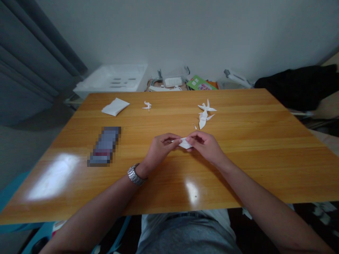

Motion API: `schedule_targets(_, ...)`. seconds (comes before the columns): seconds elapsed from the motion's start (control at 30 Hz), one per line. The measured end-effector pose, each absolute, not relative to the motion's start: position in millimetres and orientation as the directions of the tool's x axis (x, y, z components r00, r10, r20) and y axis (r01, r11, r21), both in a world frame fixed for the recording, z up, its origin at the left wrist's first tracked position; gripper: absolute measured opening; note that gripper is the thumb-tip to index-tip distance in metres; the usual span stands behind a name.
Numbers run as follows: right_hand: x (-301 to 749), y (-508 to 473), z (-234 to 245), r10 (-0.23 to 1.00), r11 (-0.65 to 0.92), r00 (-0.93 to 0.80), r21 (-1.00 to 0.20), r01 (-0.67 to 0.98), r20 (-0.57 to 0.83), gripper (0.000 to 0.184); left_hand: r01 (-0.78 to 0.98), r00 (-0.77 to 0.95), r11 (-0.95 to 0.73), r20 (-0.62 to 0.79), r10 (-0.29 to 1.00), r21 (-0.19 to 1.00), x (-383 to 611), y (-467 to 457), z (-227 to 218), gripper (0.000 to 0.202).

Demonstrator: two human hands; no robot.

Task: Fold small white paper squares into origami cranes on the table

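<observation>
As two hands (161,147) pinch one paper (184,143), two cranes (203,119) lie together.

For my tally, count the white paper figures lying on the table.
4: a small figure left of centre; a larger figure right of centre; a second larger figure just nearer, seemingly touching it; and a tiny figure, shape unclear, beyond the right hand. More could be hidden.

I see folded paper (186,143) white, plain. White too: pair of bird-like folds (203,120), small figure (147,106), flat packet (116,107). Surface (259,144) honey-brown, streaked with darker wood grain, whitish glare patches (54,175). Wristwatch (135,175) silver. Pixelated rectangle (106,143) grey-blue in mosaic squares, dark edges, maroon band. Beyond, my feed gives blue-grey curtain (29,53), pale grey wall (185,35), white tray (106,84), green book (195,83) with pink pattern, black cloth (296,84).
</observation>
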State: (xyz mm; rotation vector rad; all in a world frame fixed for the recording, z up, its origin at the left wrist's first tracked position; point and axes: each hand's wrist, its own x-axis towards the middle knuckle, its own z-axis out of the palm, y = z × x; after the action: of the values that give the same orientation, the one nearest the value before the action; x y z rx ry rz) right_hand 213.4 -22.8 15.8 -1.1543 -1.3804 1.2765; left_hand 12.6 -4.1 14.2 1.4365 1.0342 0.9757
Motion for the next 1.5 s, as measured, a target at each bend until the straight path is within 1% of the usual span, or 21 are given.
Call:
schedule_targets(0.17, 214.0, -21.2, 17.0, 0.993, 0.024, -0.116, -1.000, 0.008, 0.023, 0.031, 0.062, 0.289, -0.011, -0.008, 0.957, 0.998, 9.5, -1.8, 12.7, 0.032)
schedule_targets(0.3, 216.0, -19.9, 17.1, 0.993, 0.018, -0.116, -1.000, 0.013, 0.017, 0.034, 0.071, 0.323, -0.029, 0.005, 0.947, 0.997, 7.8, -1.6, 13.3, 0.035)
schedule_targets(0.4, 218.5, -19.1, 17.0, 0.992, 0.041, -0.118, -0.997, 0.059, 0.034, 0.034, 0.106, 0.344, -0.057, 0.017, 0.939, 0.993, 7.3, -1.8, 15.4, 0.034)
schedule_targets(0.57, 218.9, -20.6, 16.9, 0.986, 0.130, -0.130, -0.969, 0.211, 0.104, 0.030, 0.142, 0.412, -0.138, 0.068, 0.908, 0.980, 9.5, -2.5, 15.0, 0.031)
schedule_targets(0.63, 217.8, -21.8, 16.3, 0.983, 0.141, -0.146, -0.961, 0.237, 0.108, 0.029, 0.172, 0.423, -0.158, 0.071, 0.903, 0.972, 11.2, -3.4, 14.2, 0.029)
schedule_targets(0.7, 217.5, -22.4, 16.1, 0.984, 0.118, -0.157, -0.973, 0.201, 0.087, 0.030, 0.185, 0.402, -0.156, 0.071, 0.913, 0.970, 12.3, -4.0, 14.0, 0.028)
schedule_targets(0.8, 220.4, -21.2, 17.8, 0.987, 0.039, -0.162, -0.992, 0.123, 0.019, 0.035, 0.152, 0.367, -0.134, 0.070, 0.928, 0.979, 11.3, -2.9, 14.8, 0.027)
schedule_targets(0.9, 225.6, -18.5, 21.2, 0.986, -0.027, -0.163, -0.993, 0.118, -0.046, 0.040, 0.139, 0.375, -0.125, 0.064, 0.925, 0.982, 8.0, -0.3, 16.5, 0.025)
schedule_targets(1.07, 230.5, -16.4, 25.0, 0.971, -0.068, -0.226, -0.995, 0.080, -0.084, 0.041, 0.226, 0.402, -0.204, 0.099, 0.910, 0.953, 3.6, 2.0, 21.5, 0.026)
schedule_targets(1.23, 231.4, -15.8, 22.4, 0.950, -0.117, -0.285, -0.992, 0.043, -0.125, 0.042, 0.254, 0.404, -0.202, 0.086, 0.911, 0.946, 3.4, 1.4, 25.5, 0.026)
schedule_targets(1.33, 234.5, -13.6, 20.9, 0.960, -0.110, -0.254, -0.993, 0.038, -0.116, 0.045, 0.232, 0.381, -0.174, 0.075, 0.921, 0.957, 2.1, 3.3, 23.1, 0.027)
schedule_targets(1.43, 238.3, -11.8, 21.9, 0.985, -0.053, -0.166, -0.998, 0.025, -0.057, 0.049, 0.192, 0.329, -0.132, 0.063, 0.942, 0.973, 0.5, 6.9, 19.2, 0.026)
schedule_targets(1.5, 238.8, -12.0, 22.8, 0.990, -0.009, -0.137, -1.000, 0.025, -0.012, 0.048, 0.184, 0.310, -0.117, 0.055, 0.949, 0.976, 0.5, 8.2, 17.8, 0.025)
